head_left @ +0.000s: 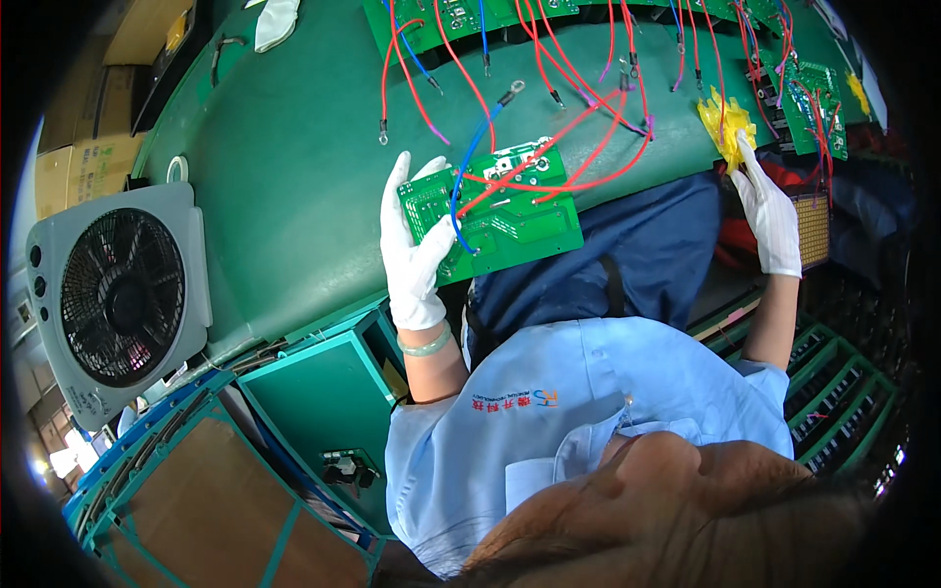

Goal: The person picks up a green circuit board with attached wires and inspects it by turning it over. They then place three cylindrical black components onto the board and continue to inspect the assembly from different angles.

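My left hand (415,274), in a white glove, grips the left edge of a green circuit board (524,235), thumb on its face and fingers behind. A blue wire (455,196) with a ring terminal and several red wires (598,181) rise from this board, which is tilted above the table's near edge. Off to the right, my gloved right hand (769,211) reaches out with its fingertips closed on a crumpled yellow piece (723,127), thin like film or cloth. Whether it is one sheet or several pieces I cannot tell.
More wired green boards (446,24) line the far side of the green table (284,196), their red and blue leads hanging toward me. Another board (818,108) lies at the right. A grey box fan (123,294) stands at the left. Below is a green open compartment (323,412).
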The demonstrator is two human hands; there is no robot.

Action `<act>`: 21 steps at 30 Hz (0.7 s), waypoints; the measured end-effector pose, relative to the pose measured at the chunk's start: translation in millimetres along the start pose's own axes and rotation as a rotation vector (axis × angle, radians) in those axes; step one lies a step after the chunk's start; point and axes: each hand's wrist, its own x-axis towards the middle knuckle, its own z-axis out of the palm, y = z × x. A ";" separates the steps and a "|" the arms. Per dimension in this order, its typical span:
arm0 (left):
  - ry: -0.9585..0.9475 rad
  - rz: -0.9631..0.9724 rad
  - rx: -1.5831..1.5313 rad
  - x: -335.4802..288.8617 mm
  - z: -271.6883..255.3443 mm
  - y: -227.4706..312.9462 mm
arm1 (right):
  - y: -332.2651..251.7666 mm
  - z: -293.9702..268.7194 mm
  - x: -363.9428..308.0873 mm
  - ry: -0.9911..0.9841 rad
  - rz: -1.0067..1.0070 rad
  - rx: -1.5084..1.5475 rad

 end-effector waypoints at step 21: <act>0.020 0.072 -0.004 -8.2 0.0 -7.3 | -185.7 18.6 -26.9 0.326 -0.829 0.367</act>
